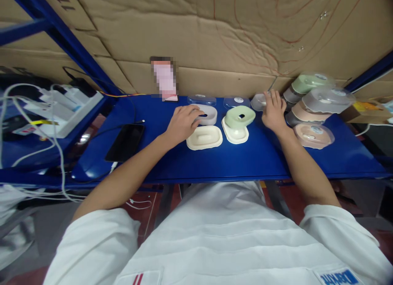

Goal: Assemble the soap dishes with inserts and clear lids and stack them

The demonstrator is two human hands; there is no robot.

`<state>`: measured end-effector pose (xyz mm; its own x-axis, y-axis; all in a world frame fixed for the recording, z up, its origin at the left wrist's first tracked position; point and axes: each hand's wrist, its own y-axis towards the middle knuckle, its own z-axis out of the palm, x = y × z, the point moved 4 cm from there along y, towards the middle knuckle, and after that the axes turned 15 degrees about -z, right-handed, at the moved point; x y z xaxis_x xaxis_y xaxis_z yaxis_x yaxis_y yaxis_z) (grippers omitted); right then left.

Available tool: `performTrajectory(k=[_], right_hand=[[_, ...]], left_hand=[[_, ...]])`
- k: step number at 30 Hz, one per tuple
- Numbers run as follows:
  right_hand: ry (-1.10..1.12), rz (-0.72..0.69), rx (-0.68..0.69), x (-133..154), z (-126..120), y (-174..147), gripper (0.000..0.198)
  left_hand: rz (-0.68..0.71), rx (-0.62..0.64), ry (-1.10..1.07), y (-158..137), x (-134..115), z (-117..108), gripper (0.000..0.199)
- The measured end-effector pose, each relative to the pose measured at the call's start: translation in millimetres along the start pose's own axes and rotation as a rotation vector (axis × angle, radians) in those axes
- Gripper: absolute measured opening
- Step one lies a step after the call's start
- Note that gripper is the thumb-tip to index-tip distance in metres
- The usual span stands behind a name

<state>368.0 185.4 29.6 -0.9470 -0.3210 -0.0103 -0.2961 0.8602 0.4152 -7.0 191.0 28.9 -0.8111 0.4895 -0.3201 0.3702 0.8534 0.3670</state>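
My left hand [183, 123] is over the left end of a pale lilac oval ring-shaped piece [210, 115], thumb and fingers closed about its rim. Just below it lies a cream oval tray [205, 138] with a raised middle. Beside that, a light green piece with a dark hole [242, 116] rests tilted on a second cream tray [238, 136]. My right hand [274, 113] is open, fingers spread at the edge of a small grey tub [258, 102]; its fingertips partly cover the tub's right side. A thin dark rod [272, 83] shows just above those fingers.
Two clear lids [202, 99] lie along the cardboard wall. Stacked lidded boxes [313, 107] in green, grey and peach stand at right, near a peach one [313, 135]. A dark phone [125, 142], a propped phone [166, 78] and a cabled power strip [76, 113] are at left.
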Motion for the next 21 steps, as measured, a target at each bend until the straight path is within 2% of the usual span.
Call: performTrajectory(k=[3,7,12,18,21], right_hand=[[-0.015,0.117,0.058,-16.3,4.1,-2.4,0.069],[0.012,0.038,0.082,-15.3,-5.3,-1.6,0.053],[0.053,-0.099,0.081,-10.0,-8.2,-2.4,0.054],[-0.144,-0.046,-0.041,6.5,-14.2,3.4,0.053],[-0.184,-0.002,0.072,18.9,-11.8,1.5,0.051]], left_hand=[[-0.009,-0.027,0.03,-0.1,1.2,1.0,0.037],[0.099,-0.024,0.01,-6.5,-10.6,-2.1,0.035],[0.33,0.138,-0.007,-19.8,-32.2,-1.5,0.036],[0.385,0.191,0.074,-27.3,-40.6,3.2,0.033],[0.413,0.188,0.124,-27.7,-41.4,5.6,0.033]])
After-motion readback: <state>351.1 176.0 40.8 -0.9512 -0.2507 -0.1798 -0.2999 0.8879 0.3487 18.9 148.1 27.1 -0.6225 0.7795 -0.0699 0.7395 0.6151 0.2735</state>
